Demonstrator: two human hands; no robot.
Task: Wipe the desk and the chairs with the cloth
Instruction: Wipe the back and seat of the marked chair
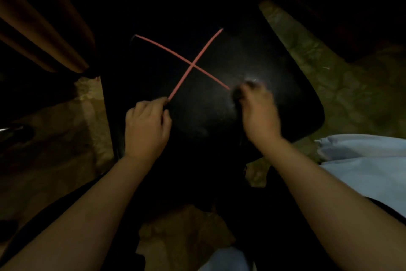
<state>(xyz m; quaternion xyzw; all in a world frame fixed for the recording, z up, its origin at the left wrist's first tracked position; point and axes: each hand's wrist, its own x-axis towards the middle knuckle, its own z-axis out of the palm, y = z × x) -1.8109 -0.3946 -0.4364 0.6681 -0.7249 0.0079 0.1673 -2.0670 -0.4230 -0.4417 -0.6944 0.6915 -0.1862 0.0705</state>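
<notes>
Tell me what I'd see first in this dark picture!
A bright pink cross of two thin strips jumps out, lying in the middle of the black surface. The left hand seems to pinch the cross's near left end, while the blurred right hand grips a dark cloth on the surface at its near right end. Pale blue fabric glows at the right edge.
</notes>
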